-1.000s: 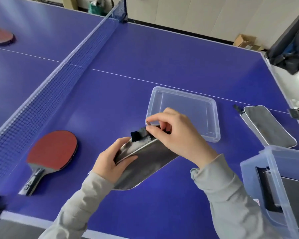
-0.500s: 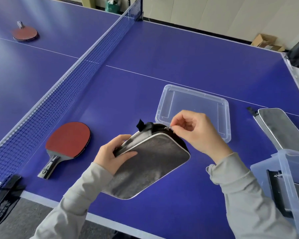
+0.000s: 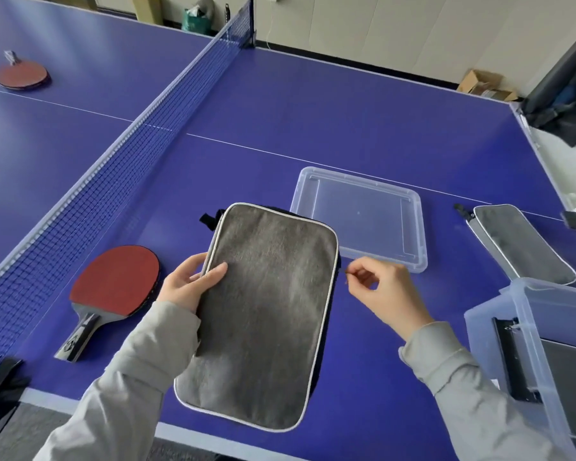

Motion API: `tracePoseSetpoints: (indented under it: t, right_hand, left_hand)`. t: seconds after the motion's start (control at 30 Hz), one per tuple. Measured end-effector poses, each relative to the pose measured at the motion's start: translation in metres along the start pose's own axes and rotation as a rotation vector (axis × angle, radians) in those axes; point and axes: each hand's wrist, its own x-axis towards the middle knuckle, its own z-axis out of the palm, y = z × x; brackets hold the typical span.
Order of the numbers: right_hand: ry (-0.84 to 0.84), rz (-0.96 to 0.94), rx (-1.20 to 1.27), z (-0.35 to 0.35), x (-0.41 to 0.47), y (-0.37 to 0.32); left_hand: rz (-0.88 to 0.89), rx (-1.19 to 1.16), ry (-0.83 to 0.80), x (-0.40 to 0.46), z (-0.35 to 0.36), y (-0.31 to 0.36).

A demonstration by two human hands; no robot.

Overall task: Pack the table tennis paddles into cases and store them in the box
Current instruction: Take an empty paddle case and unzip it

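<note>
- Left hand (image 3: 189, 285) gripped the left long edge of the grey case (image 3: 263, 314), thumb on top of the fabric and fingers under it; the case was held face-up just above the near edge of the bench (image 3: 363, 104).
- Right hand (image 3: 384, 292) pinched something small, taken to be the zipper pull, at the case's right long edge, with the other fingers curled in.
- Judgement: the step in hand was working the zipper along that right edge. Whether a paddle was already inside could not be told.
- To do it well: keep the left hand bracing the opposite edge so the fabric stays taut, and draw the pull along the piping line, not away from it; slow at the rounded corners, where the slider may bind.
- Clear box (image 3: 542, 354) stood near right, with at least one dark flat item in it, apparently a case.
- Red paddle (image 3: 115, 284) lay uncased on the bench, just left of the left hand.
- Box lid (image 3: 413, 227) lay upturned beyond the case; a second grey case (image 3: 522, 242) lay to its right.
- Another red paddle (image 3: 20, 74) lay far left, across the net (image 3: 113, 168).
</note>
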Motion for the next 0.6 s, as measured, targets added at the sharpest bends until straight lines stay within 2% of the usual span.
tracePoseSetpoints:
  t: [0.2,0.37,0.6]
  right_hand:
    - [0.035,-0.070,0.037,0.029,-0.031,-0.002]
    - [0.088,0.067,0.120,0.046,-0.059,0.002]
    - [0.156,0.162,0.251,0.084,-0.093,-0.023]
  left_hand:
    - [-0.096,-0.070,0.257,0.019,0.005,-0.002]
    - [-0.121,-0.201,0.434,0.034,0.002,-0.006]
    - [-0.065,-0.320,0.692,0.034,0.033,-0.014]
